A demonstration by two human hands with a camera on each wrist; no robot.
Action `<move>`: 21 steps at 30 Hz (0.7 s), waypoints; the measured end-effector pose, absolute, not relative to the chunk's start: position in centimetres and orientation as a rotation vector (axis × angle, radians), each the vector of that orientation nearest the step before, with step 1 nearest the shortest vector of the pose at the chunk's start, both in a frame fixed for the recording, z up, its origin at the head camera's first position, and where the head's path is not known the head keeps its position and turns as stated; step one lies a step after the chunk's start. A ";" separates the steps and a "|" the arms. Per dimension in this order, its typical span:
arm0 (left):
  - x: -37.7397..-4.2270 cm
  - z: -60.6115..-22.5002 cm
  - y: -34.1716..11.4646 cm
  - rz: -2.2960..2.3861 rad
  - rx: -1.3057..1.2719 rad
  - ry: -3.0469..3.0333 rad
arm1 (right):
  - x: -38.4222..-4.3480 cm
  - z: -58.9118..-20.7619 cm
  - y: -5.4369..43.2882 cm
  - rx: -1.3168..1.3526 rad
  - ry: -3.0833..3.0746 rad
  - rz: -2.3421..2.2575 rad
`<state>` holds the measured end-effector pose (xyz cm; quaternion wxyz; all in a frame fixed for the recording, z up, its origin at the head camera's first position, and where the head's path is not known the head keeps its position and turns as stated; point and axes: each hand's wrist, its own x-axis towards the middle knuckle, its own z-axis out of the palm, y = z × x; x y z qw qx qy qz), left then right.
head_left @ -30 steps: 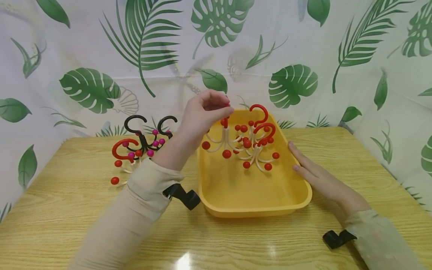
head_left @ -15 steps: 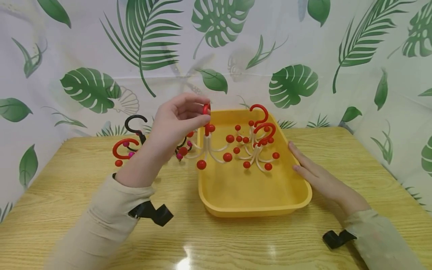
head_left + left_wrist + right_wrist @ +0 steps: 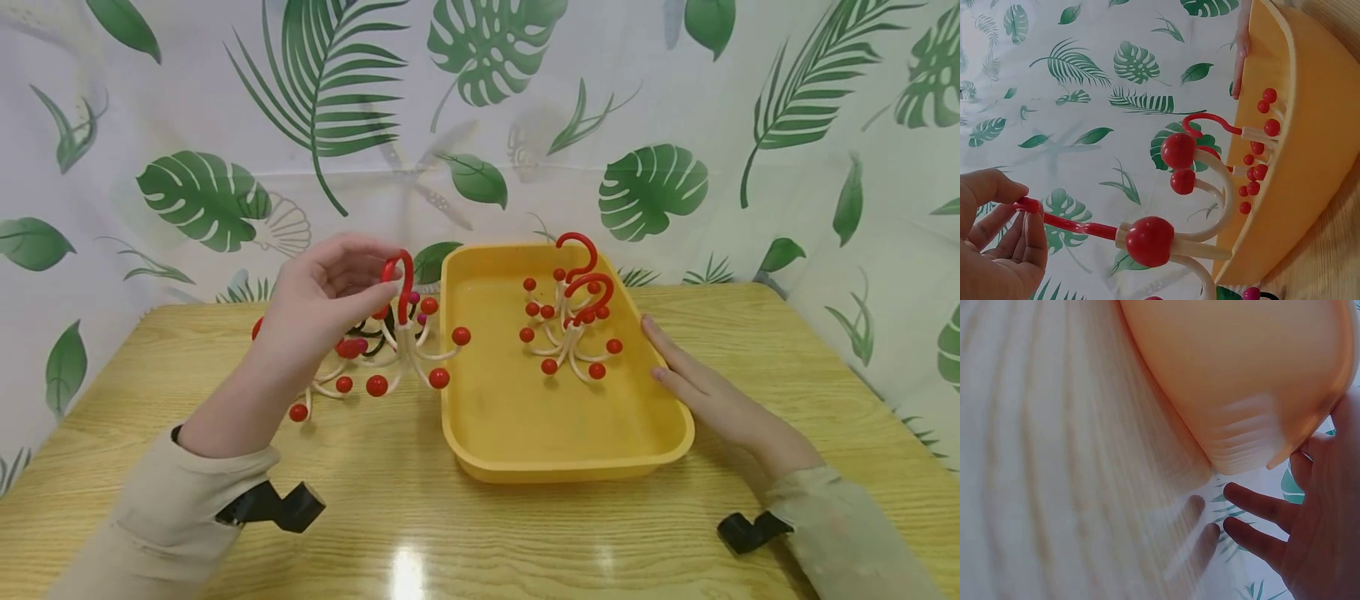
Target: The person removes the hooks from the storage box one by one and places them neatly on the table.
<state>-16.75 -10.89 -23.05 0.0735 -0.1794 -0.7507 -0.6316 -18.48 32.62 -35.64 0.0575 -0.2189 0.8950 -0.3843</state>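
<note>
My left hand (image 3: 318,300) pinches the red curved top of a multi-arm hanging hook (image 3: 405,346) between thumb and fingers. Its cream arms spread below and end in red balls, beside the left rim of a yellow plastic bin (image 3: 510,425). The left wrist view shows the same hook (image 3: 1150,240) hanging from the fingertips, away from the bin wall. With straight fingers, my right hand (image 3: 701,396) rests against the bin's right side. Under the rim in the right wrist view, some fingers of that hand (image 3: 1325,512) are spread.
Two similar red-topped hooks (image 3: 573,333) stand in the bin's far right part. Left of the bin, another red-balled hook (image 3: 343,384) and black hooks with pink balls (image 3: 390,323) are partly hidden behind the left hand. A leaf-print cloth (image 3: 540,125) hangs behind the wooden table (image 3: 570,542).
My left hand has carried the red-topped hook leftward and lower, from over the bin to outside its left rim. The right hand and bin have stayed put.
</note>
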 end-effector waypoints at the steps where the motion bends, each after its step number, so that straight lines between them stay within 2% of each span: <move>1: -16.7 -23.2 -11.1 -1.885 -0.527 -2.263 | -18.5 -35.6 32.6 -0.661 2.710 -1.168; 21: -16.5 -26.6 -14.5 -1.728 -0.374 -2.439 | -18.3 -35.6 32.6 -0.611 2.710 -1.171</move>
